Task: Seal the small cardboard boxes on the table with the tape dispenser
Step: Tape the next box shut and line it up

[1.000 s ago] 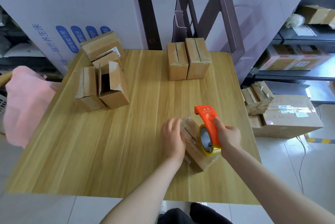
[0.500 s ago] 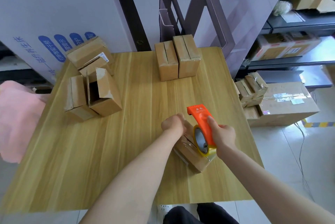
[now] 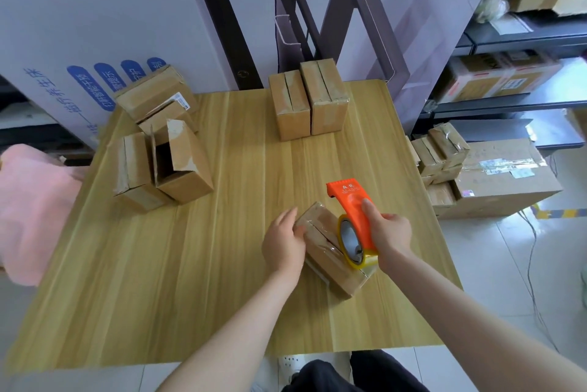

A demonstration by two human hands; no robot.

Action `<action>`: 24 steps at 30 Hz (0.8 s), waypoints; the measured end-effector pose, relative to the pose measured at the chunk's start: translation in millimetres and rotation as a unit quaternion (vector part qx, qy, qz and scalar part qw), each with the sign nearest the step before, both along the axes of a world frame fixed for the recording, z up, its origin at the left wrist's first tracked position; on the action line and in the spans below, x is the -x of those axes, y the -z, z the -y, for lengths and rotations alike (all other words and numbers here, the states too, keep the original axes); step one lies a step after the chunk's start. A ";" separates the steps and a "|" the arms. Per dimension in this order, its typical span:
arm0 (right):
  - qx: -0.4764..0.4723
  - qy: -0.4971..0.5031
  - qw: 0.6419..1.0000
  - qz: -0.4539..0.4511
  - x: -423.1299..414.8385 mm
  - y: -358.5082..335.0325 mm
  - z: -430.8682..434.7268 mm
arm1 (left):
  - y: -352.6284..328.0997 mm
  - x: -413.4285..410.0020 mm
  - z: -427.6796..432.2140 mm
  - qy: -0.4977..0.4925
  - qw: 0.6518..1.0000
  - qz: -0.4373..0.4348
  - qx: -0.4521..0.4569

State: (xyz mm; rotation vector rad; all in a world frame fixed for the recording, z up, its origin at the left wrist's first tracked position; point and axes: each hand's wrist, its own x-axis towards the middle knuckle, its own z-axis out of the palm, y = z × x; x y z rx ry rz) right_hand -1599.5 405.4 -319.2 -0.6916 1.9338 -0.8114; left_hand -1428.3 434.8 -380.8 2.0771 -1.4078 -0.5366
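Observation:
A small cardboard box (image 3: 330, 261) lies on the wooden table (image 3: 190, 264) near its front right, with clear tape along its top seam. My left hand (image 3: 282, 242) rests on the box's left side, fingers lying along its top edge. My right hand (image 3: 389, 234) grips the orange tape dispenser (image 3: 351, 210), whose yellow tape roll (image 3: 351, 242) sits on the near end of the box. Two closed boxes (image 3: 308, 104) stand at the back of the table. At the left stand more boxes, one with open flaps (image 3: 181, 163).
A white panel with blue print and dark frames lean behind the table. Off the table's right edge, small taped boxes (image 3: 441, 150) sit on a large carton (image 3: 505, 175) on the floor, before dark shelving. A pink cloth (image 3: 31, 207) hangs at the left.
My left hand has opened from a curled press on the far end of the box and now lies along the box's left side. The dispenser stays at the near end.

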 end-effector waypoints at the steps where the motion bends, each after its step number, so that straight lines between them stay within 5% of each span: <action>1: -0.001 -0.001 1.000 -0.002 -0.7 -0.7 0.9 | 3.6 -1.8 -9.7 -0.007 1.000 -0.022 -0.001; 8: 0.000 -0.013 1.000 -0.010 -1.9 -1.6 -0.2 | -2.2 -8.6 4.7 -0.068 0.968 -0.147 -0.190; 12: 0.004 -0.013 1.000 -0.011 -2.5 -0.7 -2.1 | 1.5 7.4 -24.2 -0.247 0.954 -0.166 -0.030; 15: 0.005 -0.015 1.000 -0.014 -2.1 -0.4 -3.6 | 3.4 20.3 -32.7 -0.315 0.919 -0.237 -0.015; 24: 0.003 -0.009 1.000 -0.011 -1.4 -0.5 -4.2 | -0.6 9.9 -17.6 -0.184 0.953 -0.227 -0.080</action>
